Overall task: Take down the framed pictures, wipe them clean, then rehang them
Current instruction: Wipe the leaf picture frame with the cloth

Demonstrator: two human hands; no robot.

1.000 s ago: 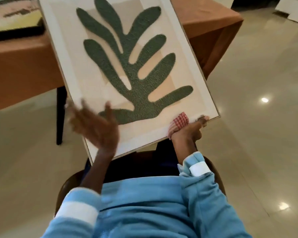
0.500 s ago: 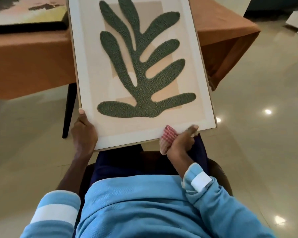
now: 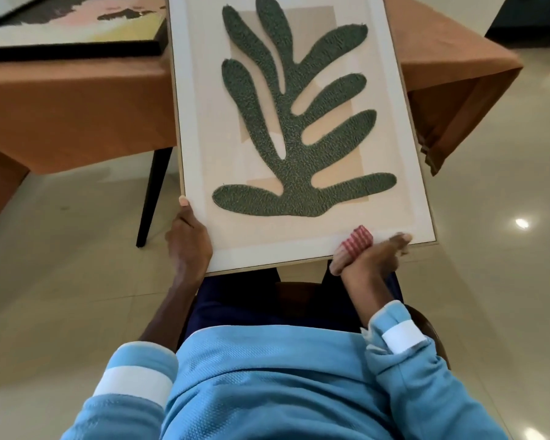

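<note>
My left hand [image 3: 188, 246] grips the lower left corner of the pale-framed green leaf picture [image 3: 299, 138]; my right hand [image 3: 370, 260] clutches a folded red-checked cloth [image 3: 353, 246] at its bottom edge. Picture tilted over my lap, top above the orange-draped counter [image 3: 77, 106], beside a black-framed painting [image 3: 70, 30] lying flat

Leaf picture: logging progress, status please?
Left hand grips leaf picture, lower-left corner. Right hand holds checked cloth at bottom edge. No obstruction seen.

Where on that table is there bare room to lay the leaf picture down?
Bare tablecloth shows right of the leaf picture, toward the corner, and along the near edge before the black-framed picture, which crowds the far left.
</note>
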